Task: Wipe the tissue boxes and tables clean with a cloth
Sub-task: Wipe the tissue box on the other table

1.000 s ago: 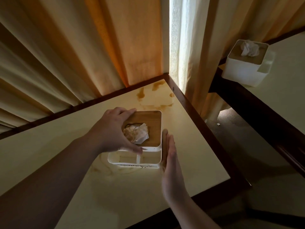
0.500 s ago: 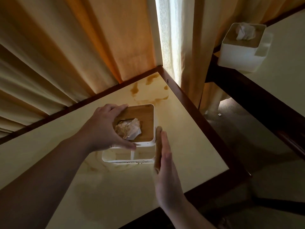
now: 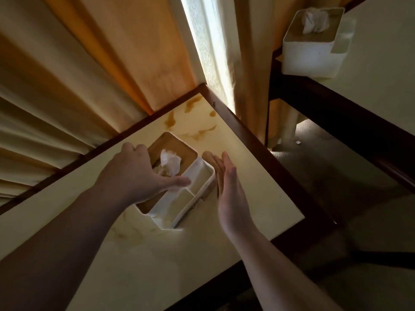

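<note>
Two hands were at the white plastic tissue box with a wooden lid (image 3: 173, 176), which sat turned at an angle on the pale yellow desk with a dark wood rim (image 3: 258, 198), near its far corner by the curtains. My left hand (image 3: 137, 173) lay over the top of the box, fingers curled round its far left edge and thumb stretched along the near side of the lid, so it gripped the box. A crumpled white tissue (image 3: 170, 161) stuck up from the lid's opening, just beside that hand. My right hand (image 3: 226, 185) was held flat and upright, fingers straight and together, right beside the box's right wall, where the open side compartments (image 3: 190, 191) lay; I could not tell whether it touched the wall. Brown stains (image 3: 193, 104) marked the desk surface toward the far corner. Orange and cream curtains (image 3: 101, 63) hung behind, with a bright gap of sheer fabric (image 3: 208, 52). Well apart, at upper right, a second white tissue box (image 3: 312, 55) with a tissue poking out stood at the edge of another pale desk (image 3: 381, 63).
</note>
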`<state>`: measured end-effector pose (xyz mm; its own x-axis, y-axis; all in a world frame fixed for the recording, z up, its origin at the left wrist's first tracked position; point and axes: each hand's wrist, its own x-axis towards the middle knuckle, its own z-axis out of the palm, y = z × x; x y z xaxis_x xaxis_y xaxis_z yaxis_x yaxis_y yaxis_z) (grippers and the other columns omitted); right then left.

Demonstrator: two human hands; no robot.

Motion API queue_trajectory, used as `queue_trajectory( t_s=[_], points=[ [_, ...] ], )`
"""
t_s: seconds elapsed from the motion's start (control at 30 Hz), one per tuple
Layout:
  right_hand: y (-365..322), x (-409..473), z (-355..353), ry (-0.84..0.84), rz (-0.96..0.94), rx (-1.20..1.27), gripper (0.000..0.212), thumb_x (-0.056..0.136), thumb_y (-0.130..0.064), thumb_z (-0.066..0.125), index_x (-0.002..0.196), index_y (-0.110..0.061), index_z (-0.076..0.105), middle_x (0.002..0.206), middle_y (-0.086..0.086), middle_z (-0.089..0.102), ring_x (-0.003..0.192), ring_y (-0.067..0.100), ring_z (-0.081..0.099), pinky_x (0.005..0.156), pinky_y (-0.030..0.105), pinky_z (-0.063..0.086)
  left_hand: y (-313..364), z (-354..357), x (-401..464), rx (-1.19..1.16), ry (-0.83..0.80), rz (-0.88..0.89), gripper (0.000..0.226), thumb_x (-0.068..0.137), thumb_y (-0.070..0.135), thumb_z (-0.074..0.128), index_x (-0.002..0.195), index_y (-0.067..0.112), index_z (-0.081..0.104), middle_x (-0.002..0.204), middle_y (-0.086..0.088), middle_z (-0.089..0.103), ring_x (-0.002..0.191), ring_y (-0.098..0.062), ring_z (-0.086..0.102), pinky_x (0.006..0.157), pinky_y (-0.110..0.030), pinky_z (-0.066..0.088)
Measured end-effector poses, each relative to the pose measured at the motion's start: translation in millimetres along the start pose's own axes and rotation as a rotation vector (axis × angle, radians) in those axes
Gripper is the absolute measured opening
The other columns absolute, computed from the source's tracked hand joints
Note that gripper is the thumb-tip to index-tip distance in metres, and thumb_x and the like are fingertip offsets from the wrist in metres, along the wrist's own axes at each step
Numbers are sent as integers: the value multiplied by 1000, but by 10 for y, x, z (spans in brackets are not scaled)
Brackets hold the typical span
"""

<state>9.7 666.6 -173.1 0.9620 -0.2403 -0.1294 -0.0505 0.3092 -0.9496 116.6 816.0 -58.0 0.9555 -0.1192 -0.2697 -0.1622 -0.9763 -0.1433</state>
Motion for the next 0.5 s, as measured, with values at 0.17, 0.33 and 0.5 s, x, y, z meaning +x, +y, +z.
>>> queue_trajectory(
  t_s=[0.17, 0.33, 0.5],
  points=[
    [-61, 31, 86, 52, 18, 71, 128, 60, -110, 28, 166, -38, 19, 155, -26, 43, 152, 4, 35, 114, 20, 40, -10, -99, 53, 58, -153, 39, 157, 37, 111, 43, 160, 15, 20, 158, -17, 27, 138, -35, 44, 100, -50, 53],
    [73, -51, 270, 139, -57, 73, 111, 77, -102, 28, 167, -39, 11, 171, -10, 26, 156, 12, 31, 121, 45, 43, 32, -197, 46, 122, -164, 129, 123, 48, 103, 50, 131, 13, 54, 115, -5, 60, 98, -17, 59, 80, -35, 55],
    [283, -669, 669, 176, -95, -72, 110, 82, -99, 18, 166, -33, -8, 172, -29, -2, 158, -5, 10, 128, 31, 28, 105, -166, 44, 144, -153, 142, 126, 53, 100, 48, 143, 12, 48, 134, -9, 61, 115, -23, 61, 80, -32, 49]
  ],
)
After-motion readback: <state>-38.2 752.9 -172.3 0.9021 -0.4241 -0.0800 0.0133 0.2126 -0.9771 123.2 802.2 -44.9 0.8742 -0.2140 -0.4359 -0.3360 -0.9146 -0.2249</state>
